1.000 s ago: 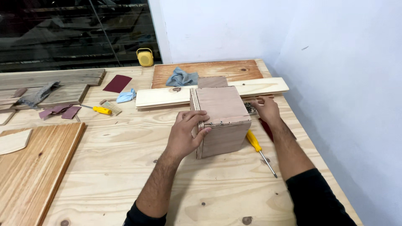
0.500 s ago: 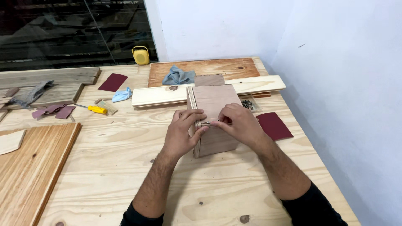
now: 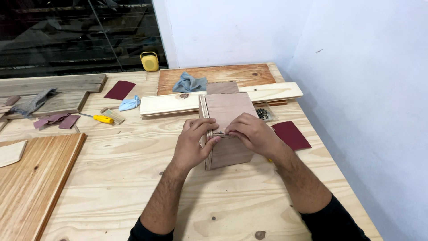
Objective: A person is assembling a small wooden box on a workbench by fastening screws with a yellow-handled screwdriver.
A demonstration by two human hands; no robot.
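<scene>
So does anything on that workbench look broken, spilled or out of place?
Nothing stands out. Both hands, left hand and right hand, rest on the plywood box, which looks undamaged. Sandpaper sheets, rags and a yellow-handled screwdriver lie scattered loosely on the wooden workbench.

Woodworking workshop: plywood counter [image 3: 133, 187] carrying planks [image 3: 223, 100], sandpaper [image 3: 119, 90], a screwdriver [image 3: 100, 118] and a box of screws [image 3: 263, 114].

My right hand [image 3: 250, 132] covers whatever small metal piece sits on the box [image 3: 228, 129]; only a sliver shows, too small to make out. My fingers' grip there is hidden. The contents of the little tray [image 3: 263, 114] are too tiny to identify. The boards [image 3: 31, 178] at left run off the edge.
</scene>
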